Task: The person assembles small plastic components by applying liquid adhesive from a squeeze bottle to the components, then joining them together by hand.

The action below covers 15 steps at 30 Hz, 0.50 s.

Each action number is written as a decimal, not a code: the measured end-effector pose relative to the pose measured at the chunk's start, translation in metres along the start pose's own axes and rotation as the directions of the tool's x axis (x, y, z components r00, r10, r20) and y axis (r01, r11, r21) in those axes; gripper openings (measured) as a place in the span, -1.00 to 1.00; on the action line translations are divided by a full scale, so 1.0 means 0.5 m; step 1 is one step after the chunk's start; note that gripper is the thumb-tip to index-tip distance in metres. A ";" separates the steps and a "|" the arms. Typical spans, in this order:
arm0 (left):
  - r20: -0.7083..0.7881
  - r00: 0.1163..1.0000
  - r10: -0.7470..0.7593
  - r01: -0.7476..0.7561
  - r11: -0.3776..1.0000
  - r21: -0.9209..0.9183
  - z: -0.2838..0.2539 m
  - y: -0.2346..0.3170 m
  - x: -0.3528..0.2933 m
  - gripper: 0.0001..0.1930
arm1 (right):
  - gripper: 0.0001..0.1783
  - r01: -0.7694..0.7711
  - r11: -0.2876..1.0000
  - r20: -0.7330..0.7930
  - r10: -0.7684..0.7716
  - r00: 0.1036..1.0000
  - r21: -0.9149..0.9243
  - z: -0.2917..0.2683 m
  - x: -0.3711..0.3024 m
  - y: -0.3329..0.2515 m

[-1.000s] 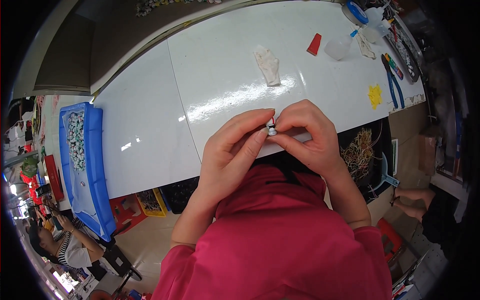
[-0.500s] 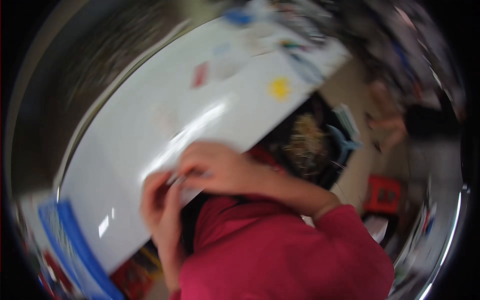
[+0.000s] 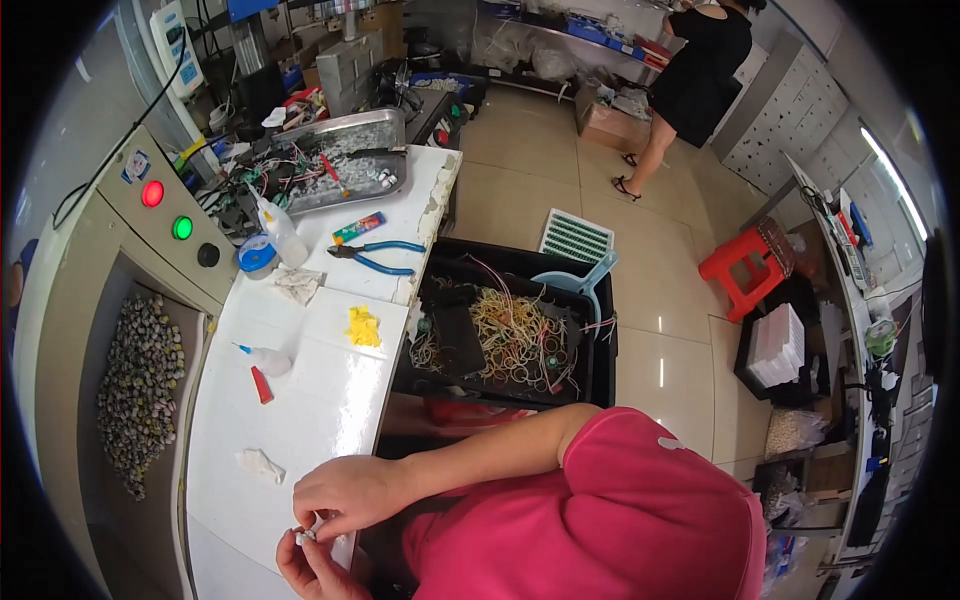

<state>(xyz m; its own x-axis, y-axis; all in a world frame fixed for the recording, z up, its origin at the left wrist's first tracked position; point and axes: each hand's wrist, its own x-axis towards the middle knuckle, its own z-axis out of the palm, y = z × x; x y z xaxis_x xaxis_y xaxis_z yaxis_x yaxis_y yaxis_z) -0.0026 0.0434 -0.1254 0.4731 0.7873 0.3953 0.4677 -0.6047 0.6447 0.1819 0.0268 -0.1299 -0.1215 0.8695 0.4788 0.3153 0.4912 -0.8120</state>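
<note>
Both hands meet over the near edge of the white table (image 3: 215,450). A small whitish piece (image 3: 303,537), too small to name, sits between their fingertips. My left hand (image 3: 315,572) is closed, pinching it between thumb and fingers from below. Above, my right hand (image 3: 352,492) is closed too, its fingertips bent onto the same piece. A crumpled white tissue (image 3: 260,464) lies just beyond the hands. Farther along the table are a red strip (image 3: 261,385), a small dropper bottle (image 3: 268,360) and a yellow crumpled piece (image 3: 363,326).
Blue-handled cutters (image 3: 378,258), a squeeze bottle (image 3: 284,235) and a metal tray (image 3: 350,150) occupy the far end. Left stands a machine bin of small pebble-like parts (image 3: 140,395). Right of the table, a black crate (image 3: 600,350) holds wire scraps; beyond are a red stool (image 3: 742,265) and another person (image 3: 695,75).
My view has swung toward the right and far side, bringing the machine, tray and other person into clear sight. My hands stay together, now lower in the picture.
</note>
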 end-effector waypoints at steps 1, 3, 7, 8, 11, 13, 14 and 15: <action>-0.014 0.964 -0.267 0.261 0.951 -0.165 -0.003 0.004 0.009 -0.58 | -0.78 -0.040 0.999 0.005 0.040 0.999 0.026 0.005 0.008 0.000; 0.001 0.863 -0.505 0.477 0.813 -0.334 -0.016 -0.004 0.019 -0.58 | -0.78 -0.064 0.997 0.018 0.063 0.998 0.039 0.013 0.029 -0.004; -0.016 1.000 0.007 -0.005 0.996 0.092 -0.032 -0.060 0.025 -0.55 | -0.79 -0.043 0.997 0.027 0.041 0.999 0.066 0.030 0.059 0.017; -0.011 0.999 -0.047 0.048 0.996 0.082 -0.031 -0.060 0.034 -0.55 | -0.80 -0.049 0.996 0.030 0.047 0.998 0.075 0.026 0.068 0.021; 0.017 0.999 0.041 -0.042 0.990 0.137 -0.033 -0.035 0.062 -0.59 | -0.82 -0.234 0.952 0.101 0.218 0.971 0.196 0.006 0.077 0.014; 0.062 0.960 -0.275 0.279 0.957 -0.083 -0.042 0.000 0.106 -0.63 | -0.82 -0.207 0.949 0.069 0.196 0.978 0.236 -0.006 0.078 0.026; 0.173 0.823 -0.541 0.568 0.778 -0.270 -0.042 0.010 0.128 -0.67 | -0.83 -0.176 0.945 0.032 0.174 0.984 0.274 -0.012 0.083 0.032; 0.174 0.832 -0.527 0.555 0.788 -0.266 -0.040 0.004 0.141 -0.67 | -0.83 -0.164 0.948 0.017 0.166 0.986 0.272 -0.020 0.085 0.036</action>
<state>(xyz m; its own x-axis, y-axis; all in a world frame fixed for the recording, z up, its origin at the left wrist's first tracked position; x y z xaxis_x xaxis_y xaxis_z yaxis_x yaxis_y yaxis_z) 0.0171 0.1001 -0.0830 0.2772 0.9527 -0.1248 0.4326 -0.0078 0.9016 0.1917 0.0719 -0.1209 -0.0832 0.9397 0.3318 0.0630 0.3372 -0.9393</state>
